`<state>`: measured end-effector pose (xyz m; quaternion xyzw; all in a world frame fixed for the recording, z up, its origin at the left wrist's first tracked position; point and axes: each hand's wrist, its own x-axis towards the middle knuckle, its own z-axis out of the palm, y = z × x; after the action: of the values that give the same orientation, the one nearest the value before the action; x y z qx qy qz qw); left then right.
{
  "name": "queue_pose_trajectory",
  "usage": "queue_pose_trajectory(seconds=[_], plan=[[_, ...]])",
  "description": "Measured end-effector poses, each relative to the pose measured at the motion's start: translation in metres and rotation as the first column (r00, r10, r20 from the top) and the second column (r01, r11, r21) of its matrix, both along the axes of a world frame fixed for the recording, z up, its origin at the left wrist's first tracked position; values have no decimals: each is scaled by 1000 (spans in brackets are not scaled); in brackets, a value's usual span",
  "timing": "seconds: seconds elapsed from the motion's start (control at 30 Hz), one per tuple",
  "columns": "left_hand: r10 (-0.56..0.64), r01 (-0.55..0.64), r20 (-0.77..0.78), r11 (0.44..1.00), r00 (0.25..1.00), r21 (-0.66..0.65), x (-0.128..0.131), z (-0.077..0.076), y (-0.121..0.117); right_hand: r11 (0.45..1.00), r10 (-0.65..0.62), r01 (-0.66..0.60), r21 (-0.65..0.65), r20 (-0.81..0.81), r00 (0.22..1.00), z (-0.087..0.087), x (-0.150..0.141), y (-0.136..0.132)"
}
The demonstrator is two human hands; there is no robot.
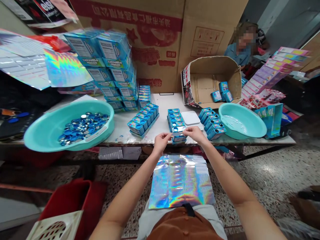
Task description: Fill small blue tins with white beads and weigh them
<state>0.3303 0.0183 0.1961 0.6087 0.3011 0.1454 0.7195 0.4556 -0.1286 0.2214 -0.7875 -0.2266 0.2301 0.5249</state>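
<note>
over the white worktop (165, 100), the left hand (161, 141) and right hand (195, 134) pinch a small blue carton (178, 130) by its edges. it seems light, stiff card.

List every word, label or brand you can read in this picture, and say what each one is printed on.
"CARAMELO MACIZO": on the stacked blue boxes.
Red characters on the cardboard carton: upside down, too blurred to read.
White panels on the blue boxes: too small to read.
Pink boxes: too small to read.
</note>
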Motion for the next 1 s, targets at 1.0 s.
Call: queue_pose_trajectory(seconds=[1.0], plan=[[56, -54, 1, 969, 998, -243, 12, -24, -11, 875, 156, 59, -480, 396, 905, 12, -2, 15]])
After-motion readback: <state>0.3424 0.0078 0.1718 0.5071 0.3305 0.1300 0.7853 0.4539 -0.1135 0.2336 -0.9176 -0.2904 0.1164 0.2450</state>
